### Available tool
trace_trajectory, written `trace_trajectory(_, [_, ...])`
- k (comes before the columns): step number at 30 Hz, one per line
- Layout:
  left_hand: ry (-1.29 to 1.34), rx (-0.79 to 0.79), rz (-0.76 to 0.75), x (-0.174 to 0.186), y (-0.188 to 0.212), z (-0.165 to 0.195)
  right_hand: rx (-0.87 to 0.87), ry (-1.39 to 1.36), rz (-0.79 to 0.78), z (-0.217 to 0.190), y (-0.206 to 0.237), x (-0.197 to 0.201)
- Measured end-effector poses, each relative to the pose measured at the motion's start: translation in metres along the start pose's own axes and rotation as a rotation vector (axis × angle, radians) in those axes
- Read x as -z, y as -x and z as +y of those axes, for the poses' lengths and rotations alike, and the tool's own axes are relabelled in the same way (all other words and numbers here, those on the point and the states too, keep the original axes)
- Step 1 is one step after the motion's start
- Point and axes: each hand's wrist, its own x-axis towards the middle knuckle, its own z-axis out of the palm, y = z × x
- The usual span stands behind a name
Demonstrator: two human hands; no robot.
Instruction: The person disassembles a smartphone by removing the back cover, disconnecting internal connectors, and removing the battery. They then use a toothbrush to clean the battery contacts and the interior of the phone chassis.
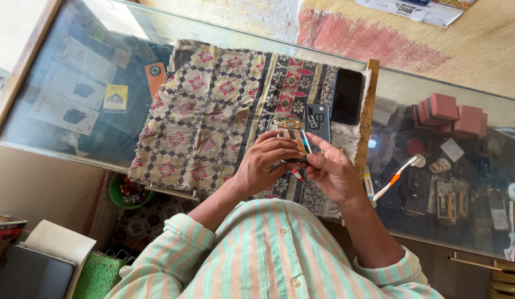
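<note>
— What do the person's hands have between them?

— An opened phone point(292, 137), its back off and its inner parts showing, held just above the patterned cloth point(213, 111) on the glass-topped desk point(58, 72). The left hand point(264, 166) is closed around the phone's near end, fingers curled over its edge. The right hand point(334, 173) is pinched shut on a thin tool point(297, 176) with a red-and-white handle; only a short piece of that handle shows below the fingers, and its tip is hidden behind them.

— Can the tool's contact with the phone be seen?

— No. The fingers of both hands cover the phone's lower half, so where the tip meets it cannot be told.

— What lies close by?

— A grey panel point(318, 120) just beside the phone on the cloth, and a dark phone point(347, 95) face up beyond it, near a wooden strip point(367, 111) at the cloth's edge. A white toothbrush with orange point(398, 174) rests on the glass to the right.

— And under the glass?

— Boxes, small parts and red blocks point(448, 113), blurred by reflections and hard to make out. The striped shirt point(268, 249) hides the desk's near edge, and the desk is cut off on the right.
</note>
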Motion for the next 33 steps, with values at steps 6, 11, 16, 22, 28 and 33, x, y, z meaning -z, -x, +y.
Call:
trace_trajectory(6, [0.199, 0.117, 0.038, -0.013, 0.008, -0.010, -0.076, -0.084, 0.027, 0.002, 0.007, -0.008])
trace_trajectory(11, [0.221, 0.074, 0.100, -0.013, 0.008, -0.005, -0.054, -0.064, -0.008, 0.001, 0.012, -0.014])
trace_trajectory(16, [0.182, 0.067, 0.122, -0.013, 0.003, 0.000, 0.033, 0.042, 0.001, 0.010, 0.016, -0.013])
trace_trajectory(22, [0.136, 0.100, 0.169, -0.006, 0.001, 0.000, 0.269, 0.446, 0.080, 0.030, 0.023, 0.008])
trace_trajectory(28, [0.134, 0.187, 0.212, 0.001, 0.005, -0.007, 0.397, 1.604, 0.712, -0.063, 0.063, 0.089])
trace_trajectory(33, [0.166, 0.163, 0.231, -0.001, 0.004, -0.009, -0.231, 1.840, 0.730, -0.076, 0.084, 0.128])
